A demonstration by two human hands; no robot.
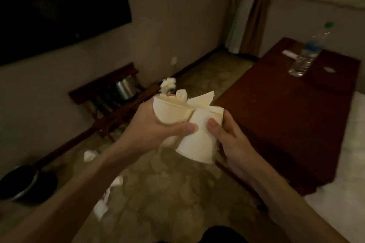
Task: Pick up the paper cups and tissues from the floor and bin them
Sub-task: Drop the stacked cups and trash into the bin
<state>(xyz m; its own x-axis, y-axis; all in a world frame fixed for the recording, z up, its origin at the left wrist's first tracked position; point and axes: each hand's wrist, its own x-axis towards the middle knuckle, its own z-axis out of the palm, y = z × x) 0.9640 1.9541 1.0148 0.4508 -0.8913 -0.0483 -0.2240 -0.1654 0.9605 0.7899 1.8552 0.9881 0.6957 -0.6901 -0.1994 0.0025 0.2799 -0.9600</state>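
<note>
My left hand (158, 124) grips a white paper cup (169, 110) with crumpled tissue (182, 94) stuffed in its mouth. My right hand (227, 138) grips a second paper cup (195, 144), which points mouth-down, together with folded tissue (203, 98) behind it. The two cups touch in front of me, above the floor. More tissues lie on the floor: one (89, 155) near the wall, a few (106, 197) by my left forearm. Another white wad (167, 84) shows just beyond the cups.
A dark round pan-like container (21, 181) sits on the floor at the left. A low wooden rack (110, 102) with a metal kettle (125, 87) stands against the wall. At the right, a dark wooden table (286, 114) carries a plastic bottle (308, 55).
</note>
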